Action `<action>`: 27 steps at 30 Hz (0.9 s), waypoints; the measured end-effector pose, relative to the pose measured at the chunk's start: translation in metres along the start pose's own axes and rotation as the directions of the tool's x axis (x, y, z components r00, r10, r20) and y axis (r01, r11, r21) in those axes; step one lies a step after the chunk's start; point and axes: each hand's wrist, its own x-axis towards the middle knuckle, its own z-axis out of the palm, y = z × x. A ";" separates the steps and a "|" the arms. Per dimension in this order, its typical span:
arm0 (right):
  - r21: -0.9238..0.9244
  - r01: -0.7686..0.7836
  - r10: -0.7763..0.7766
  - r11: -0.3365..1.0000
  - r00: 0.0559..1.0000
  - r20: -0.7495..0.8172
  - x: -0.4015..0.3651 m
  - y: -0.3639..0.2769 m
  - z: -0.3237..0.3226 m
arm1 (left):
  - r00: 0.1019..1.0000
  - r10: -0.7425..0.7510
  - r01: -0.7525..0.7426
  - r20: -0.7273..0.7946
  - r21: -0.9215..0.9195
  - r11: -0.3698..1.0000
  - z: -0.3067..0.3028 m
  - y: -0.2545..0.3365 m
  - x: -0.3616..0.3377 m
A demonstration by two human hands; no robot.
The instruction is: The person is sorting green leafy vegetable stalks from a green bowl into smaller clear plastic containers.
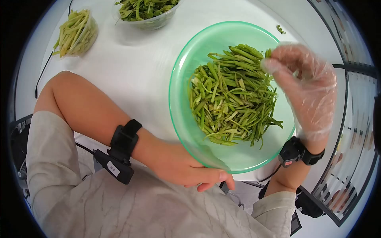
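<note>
A translucent green bowl holds a heap of cut green vegetable stems. My right hand, in a clear plastic glove, is over the bowl's right rim. Its thumb and fingertips are pinched on a short green stem piece. My left hand, bare, is at the bowl's near rim, partly beneath it. Its thumb and fingers are curled at the edge, and some fingers are hidden.
A clear tub of pale cut stems stands at the far left. Beside it, another clear tub holds leafy greens. A scrap of leaf lies on the white table. A black cable runs along the left edge.
</note>
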 end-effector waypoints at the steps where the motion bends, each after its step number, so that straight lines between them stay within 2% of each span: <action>1: 0.025 -0.002 0.003 1.000 1.000 -0.022 0.002 0.003 0.001 | 1.000 0.009 -0.009 0.000 0.005 1.000 0.000 -0.001 0.000; 4: 0.087 0.018 -0.011 0.996 0.997 -0.082 0.005 0.009 0.004 | 1.000 -0.002 0.002 0.004 -0.002 1.000 0.000 -0.003 0.000; 7: 0.011 0.056 -0.054 0.998 0.987 -0.152 0.006 0.006 0.005 | 1.000 0.014 -0.014 0.008 0.006 1.000 -0.001 -0.004 0.000; 10: -0.113 0.041 -0.057 0.993 0.987 -0.149 0.004 0.008 -0.004 | 1.000 0.006 -0.006 0.010 0.016 1.000 -0.001 -0.004 0.000; 16: -0.208 0.016 0.012 0.978 0.991 0.134 -0.002 0.014 -0.021 | 1.000 -0.015 0.015 -0.013 0.026 1.000 0.000 0.000 -0.002; 18: -0.162 -0.053 0.094 0.985 0.961 0.259 -0.010 0.005 -0.027 | 1.000 0.005 -0.005 -0.006 0.018 1.000 0.000 -0.003 -0.001; 22: -0.158 0.142 -0.053 0.977 0.882 0.468 -0.014 0.012 -0.033 | 1.000 -0.002 0.002 0.007 0.030 1.000 -0.002 -0.002 0.000; 27: -0.200 0.280 -0.145 0.939 0.849 0.508 -0.015 0.017 -0.025 | 1.000 -0.004 0.003 0.015 0.032 0.999 -0.003 -0.002 0.000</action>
